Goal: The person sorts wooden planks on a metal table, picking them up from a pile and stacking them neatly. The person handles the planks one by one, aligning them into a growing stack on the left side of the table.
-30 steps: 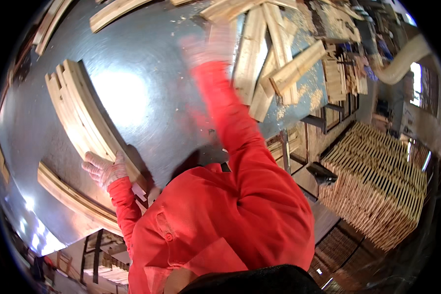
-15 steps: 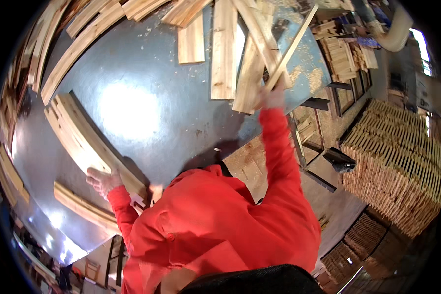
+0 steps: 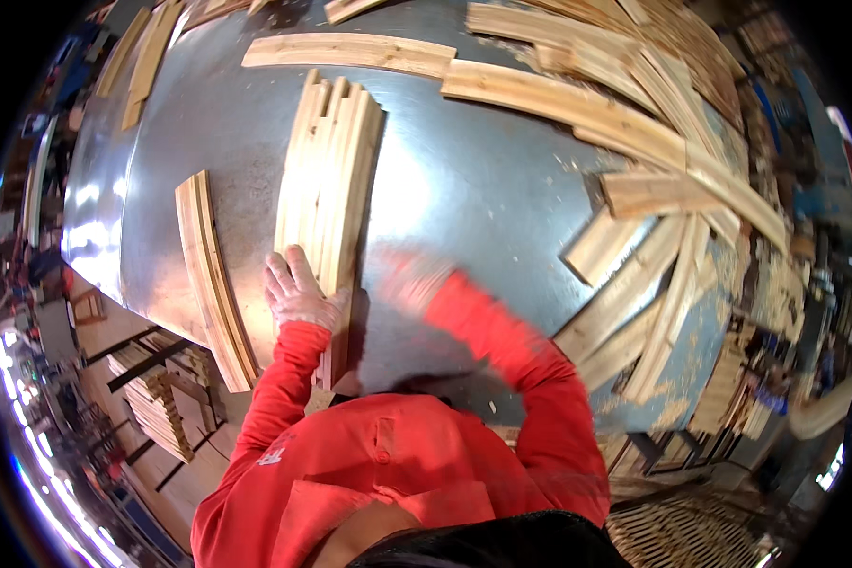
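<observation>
A bundle of pale wooden boards [image 3: 327,180] lies side by side on the metal tabletop, with uneven far ends. My left hand [image 3: 301,289] rests on its near part, the fingers stretched out over the wood. Just to the right of the bundle, my right hand [image 3: 412,279] is over the tabletop, smeared by motion. Its fingers cannot be made out, and no board shows in it. Left of the bundle lies a narrower pair of boards [image 3: 210,275], apart from my left hand.
Loose boards [image 3: 634,293] lie crossed at the right of the metal table [image 3: 483,189]. Long boards [image 3: 559,99] run across its far side. Stacked wood [image 3: 151,398] stands on a rack at lower left, and slatted stacks [image 3: 682,535] at lower right.
My right hand has left the thin wooden strip among the crossed boards and come back beside the bundle. The view has turned toward the left. My left hand stays on the bundle.
</observation>
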A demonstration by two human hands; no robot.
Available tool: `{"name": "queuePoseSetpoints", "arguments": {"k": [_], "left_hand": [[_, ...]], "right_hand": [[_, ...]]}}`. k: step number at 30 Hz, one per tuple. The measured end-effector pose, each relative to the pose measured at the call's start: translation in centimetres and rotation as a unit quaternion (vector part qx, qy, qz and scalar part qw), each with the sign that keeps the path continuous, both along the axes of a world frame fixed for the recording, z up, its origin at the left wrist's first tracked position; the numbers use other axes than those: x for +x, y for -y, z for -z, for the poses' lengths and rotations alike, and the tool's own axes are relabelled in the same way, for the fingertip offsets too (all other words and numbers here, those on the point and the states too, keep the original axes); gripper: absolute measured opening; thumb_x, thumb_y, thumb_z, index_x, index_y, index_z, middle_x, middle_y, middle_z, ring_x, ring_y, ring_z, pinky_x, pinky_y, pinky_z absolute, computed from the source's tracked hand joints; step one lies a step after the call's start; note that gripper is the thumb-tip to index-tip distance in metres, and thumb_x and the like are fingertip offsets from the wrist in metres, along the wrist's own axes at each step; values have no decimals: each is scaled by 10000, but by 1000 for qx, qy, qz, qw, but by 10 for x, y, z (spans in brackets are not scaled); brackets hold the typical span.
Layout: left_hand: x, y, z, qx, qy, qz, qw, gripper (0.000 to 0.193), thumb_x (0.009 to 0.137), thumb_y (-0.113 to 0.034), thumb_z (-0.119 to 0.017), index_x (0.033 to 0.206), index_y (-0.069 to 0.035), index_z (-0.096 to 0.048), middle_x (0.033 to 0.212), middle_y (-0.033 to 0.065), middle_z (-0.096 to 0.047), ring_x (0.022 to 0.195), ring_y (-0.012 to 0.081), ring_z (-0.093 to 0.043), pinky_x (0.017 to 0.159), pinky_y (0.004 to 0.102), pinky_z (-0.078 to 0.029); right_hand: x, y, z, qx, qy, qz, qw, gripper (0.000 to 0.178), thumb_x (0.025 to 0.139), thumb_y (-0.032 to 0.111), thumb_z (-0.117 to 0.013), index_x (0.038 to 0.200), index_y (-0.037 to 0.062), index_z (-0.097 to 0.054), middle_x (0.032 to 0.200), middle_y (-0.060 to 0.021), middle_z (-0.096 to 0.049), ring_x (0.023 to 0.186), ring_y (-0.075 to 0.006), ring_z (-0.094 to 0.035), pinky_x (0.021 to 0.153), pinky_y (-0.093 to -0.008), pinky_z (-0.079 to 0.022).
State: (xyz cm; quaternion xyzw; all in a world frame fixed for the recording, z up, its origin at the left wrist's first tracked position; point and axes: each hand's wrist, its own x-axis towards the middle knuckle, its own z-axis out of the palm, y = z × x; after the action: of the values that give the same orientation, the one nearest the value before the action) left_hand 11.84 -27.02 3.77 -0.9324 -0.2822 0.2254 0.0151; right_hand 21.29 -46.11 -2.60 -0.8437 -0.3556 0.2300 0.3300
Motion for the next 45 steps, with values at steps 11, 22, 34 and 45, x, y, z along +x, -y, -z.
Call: {"name": "queuePoseSetpoints", "arguments": {"k": [11,22,34,45], "left_hand": [[-10,-45,12,-4,190,70,979,1149,503,-452,-840,1442,-84,-291,1454,295,-264,1304,484,-303,1069,589,-254],[-14,-75,11,-56,195,45,978,1295,578,-828,-613,1508,-47,-163,1511,348,-117,1390,549,-95,1104,649,-62],[-2,-76,-1,-72,164,1,984,1115,508,-555,-812,1405,-83,-348,1463,285,-255,1338,535,-229,1082,657,-156],[-11,-71,1,-41,178,-3,983,1094,560,-601,-765,1431,-86,-349,1472,277,-291,1353,496,-258,1074,644,-202]], "right_hand": [[244,57,-52,-441,-15,77,894,943,753,461,-715,1508,204,-213,1454,-205,-407,1286,-419,-444,1082,-464,-345],[46,-127,-20,-184,-153,-38,970,622,875,639,-448,983,60,-651,893,-196,-675,806,-382,-644,754,-443,-524],[328,-192,0,-340,211,60,915,1032,706,530,-755,1492,157,-200,1431,-222,-418,1312,-381,-416,1023,-496,-405],[-14,16,-10,-184,-448,185,855,864,678,297,-831,1361,-3,-395,1151,-150,-612,991,-244,-619,884,-351,-511]]}}
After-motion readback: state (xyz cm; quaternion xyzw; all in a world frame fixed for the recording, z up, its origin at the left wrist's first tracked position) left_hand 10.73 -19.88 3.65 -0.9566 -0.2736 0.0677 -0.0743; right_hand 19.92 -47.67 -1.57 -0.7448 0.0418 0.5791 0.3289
